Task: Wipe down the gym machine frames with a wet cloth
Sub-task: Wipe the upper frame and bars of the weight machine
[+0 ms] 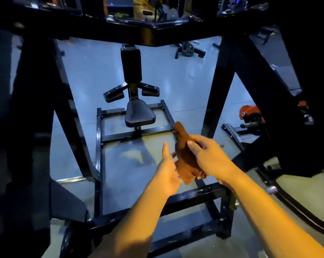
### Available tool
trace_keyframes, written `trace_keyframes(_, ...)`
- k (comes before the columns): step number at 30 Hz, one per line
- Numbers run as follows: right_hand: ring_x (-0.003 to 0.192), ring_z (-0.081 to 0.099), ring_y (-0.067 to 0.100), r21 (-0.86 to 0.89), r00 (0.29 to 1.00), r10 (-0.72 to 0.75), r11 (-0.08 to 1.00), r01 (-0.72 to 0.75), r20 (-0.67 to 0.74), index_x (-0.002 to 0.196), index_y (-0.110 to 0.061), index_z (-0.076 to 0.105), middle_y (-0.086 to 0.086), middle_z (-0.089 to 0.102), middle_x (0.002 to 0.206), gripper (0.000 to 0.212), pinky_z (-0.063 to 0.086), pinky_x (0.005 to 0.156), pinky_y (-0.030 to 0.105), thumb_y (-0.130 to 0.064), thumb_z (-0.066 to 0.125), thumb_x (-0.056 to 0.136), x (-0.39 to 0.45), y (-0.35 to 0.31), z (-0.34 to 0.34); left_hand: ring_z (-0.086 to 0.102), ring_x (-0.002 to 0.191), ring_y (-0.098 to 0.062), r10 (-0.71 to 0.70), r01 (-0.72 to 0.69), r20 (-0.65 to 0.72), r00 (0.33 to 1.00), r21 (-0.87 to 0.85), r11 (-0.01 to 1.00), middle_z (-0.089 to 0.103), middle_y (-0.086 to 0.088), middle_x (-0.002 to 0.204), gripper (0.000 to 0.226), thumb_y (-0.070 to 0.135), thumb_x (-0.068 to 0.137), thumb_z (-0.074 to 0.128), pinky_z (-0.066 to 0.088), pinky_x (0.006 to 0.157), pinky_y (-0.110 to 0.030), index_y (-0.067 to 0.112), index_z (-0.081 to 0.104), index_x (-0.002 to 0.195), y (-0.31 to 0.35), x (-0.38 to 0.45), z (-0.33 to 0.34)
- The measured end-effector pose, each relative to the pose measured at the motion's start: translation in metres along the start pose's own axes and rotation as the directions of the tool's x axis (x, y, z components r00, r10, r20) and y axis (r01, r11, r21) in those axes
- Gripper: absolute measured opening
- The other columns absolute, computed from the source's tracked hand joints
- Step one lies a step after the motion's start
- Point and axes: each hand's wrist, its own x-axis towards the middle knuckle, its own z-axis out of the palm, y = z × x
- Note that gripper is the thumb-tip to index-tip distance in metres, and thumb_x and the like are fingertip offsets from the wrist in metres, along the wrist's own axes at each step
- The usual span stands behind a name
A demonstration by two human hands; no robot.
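My right hand [207,155] grips a bunched brown cloth [184,146] in the air above the low black base frame [135,133] of a gym machine. One end of the cloth points up and away from me, the other hangs below my fingers. My left hand [167,168] is beside the cloth on its left, palm turned toward it with fingers straight, at or just off the cloth's lower edge. The machine's black seat [139,113] and back pad [130,65] stand beyond my hands. A thick black crossbeam [153,32] runs overhead.
Slanted black uprights [220,86] stand on both sides of the opening. A near cross rail [196,197] lies under my forearms. An orange weight plate [249,111] sits on the floor at right, a small rack with a plate [188,49] farther back on the grey floor.
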Motion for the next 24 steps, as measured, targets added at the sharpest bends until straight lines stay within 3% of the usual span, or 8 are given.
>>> trace_keyframes(4, 0.088, 0.074, 0.018, 0.048, 0.995, 0.091, 0.995, -0.093, 0.042, 0.103, -0.027, 0.073, -0.002, 0.077, 0.093, 0.025, 0.056, 0.075, 0.032, -0.032, 0.05, 0.11, 0.024, 0.005, -0.006, 0.067, 0.118, -0.037, 0.094, -0.092, 0.055, 0.994, -0.043, 0.995, 0.069, -0.017, 0.129, 0.061, 0.057, 0.096, 0.054, 0.046, 0.108, -0.06, 0.013, 0.062, 0.138, 0.008, 0.019, -0.002)
trace_keyframes(7, 0.077, 0.068, 0.014, -0.081, 0.998, 0.037, 0.996, -0.041, -0.053, 0.085, -0.026, 0.07, -0.006, 0.072, 0.078, 0.029, 0.047, 0.067, 0.027, -0.031, 0.053, 0.108, 0.047, 0.014, -0.02, 0.065, 0.122, -0.036, 0.158, -0.158, 0.02, 0.987, 0.01, 0.987, 0.068, -0.016, 0.131, 0.059, 0.044, 0.091, 0.069, 0.048, 0.106, -0.061, 0.013, 0.059, 0.141, 0.025, 0.025, 0.001)
trace_keyframes(10, 0.078, 0.064, 0.01, -0.255, 0.995, -0.058, 0.966, 0.036, -0.08, 0.085, -0.029, 0.068, -0.005, 0.068, 0.083, 0.027, 0.044, 0.065, 0.022, -0.03, 0.054, 0.108, 0.064, 0.022, -0.03, 0.068, 0.118, -0.03, 0.237, -0.237, -0.005, 0.971, 0.054, 0.97, 0.072, -0.012, 0.126, 0.048, 0.039, 0.097, 0.064, 0.054, 0.1, -0.052, 0.012, 0.062, 0.137, 0.039, 0.024, 0.019)
trace_keyframes(12, 0.091, 0.07, 0.015, -0.123, 0.999, -0.017, 0.992, 0.011, -0.043, 0.101, -0.03, 0.072, -0.002, 0.073, 0.097, 0.02, 0.052, 0.077, 0.025, -0.037, 0.055, 0.107, 0.073, 0.023, -0.035, 0.071, 0.111, -0.026, 0.291, -0.289, -0.011, 0.957, 0.089, 0.953, 0.074, -0.01, 0.12, 0.047, 0.04, 0.096, 0.063, 0.06, 0.086, -0.044, 0.011, 0.062, 0.134, 0.05, 0.023, 0.028)
trace_keyframes(16, 0.101, 0.075, 0.018, 0.332, 0.957, 0.084, 0.926, -0.177, 0.277, 0.115, -0.017, 0.074, 0.003, 0.079, 0.106, 0.032, 0.058, 0.088, 0.033, -0.043, 0.059, 0.103, 0.082, 0.008, -0.054, 0.07, 0.115, -0.027, 0.309, -0.317, 0.073, 0.948, 0.198, 0.927, 0.072, -0.01, 0.127, 0.045, 0.039, 0.102, 0.057, 0.058, 0.089, -0.044, 0.015, 0.056, 0.14, 0.077, 0.008, 0.043)
trace_keyframes(18, 0.101, 0.075, 0.025, 0.39, 0.976, 0.041, 0.912, -0.124, 0.215, 0.112, -0.007, 0.074, 0.018, 0.075, 0.108, 0.034, 0.059, 0.095, 0.044, -0.038, 0.066, 0.1, 0.093, 0.008, -0.055, 0.072, 0.107, -0.02, 0.297, -0.302, 0.058, 0.953, 0.245, 0.921, 0.074, -0.004, 0.12, 0.037, 0.037, 0.106, 0.052, 0.057, 0.084, -0.037, 0.017, 0.058, 0.137, 0.088, 0.002, 0.049)
trace_keyframes(21, 0.079, 0.07, 0.024, 0.312, 0.999, -0.009, 0.95, 0.019, -0.033, 0.102, 0.0, 0.071, 0.027, 0.068, 0.098, 0.034, 0.059, 0.081, 0.046, -0.034, 0.073, 0.097, 0.106, 0.003, -0.05, 0.064, 0.108, -0.013, 0.395, -0.318, -0.09, 0.914, 0.444, 0.838, 0.069, 0.002, 0.125, 0.043, 0.04, 0.104, 0.056, 0.048, 0.087, -0.03, 0.018, 0.054, 0.14, 0.094, 0.007, 0.062)
trace_keyframes(24, 0.058, 0.064, 0.012, 0.2, 0.987, -0.112, 0.971, 0.134, -0.118, 0.089, -0.008, 0.07, 0.007, 0.068, 0.069, 0.021, 0.05, 0.052, 0.034, -0.028, 0.074, 0.096, 0.114, -0.004, -0.044, 0.064, 0.108, -0.011, 0.486, -0.344, -0.146, 0.862, 0.535, 0.771, 0.07, 0.002, 0.126, 0.044, 0.05, 0.101, 0.057, 0.048, 0.082, -0.023, 0.018, 0.062, 0.132, 0.093, 0.013, 0.07)
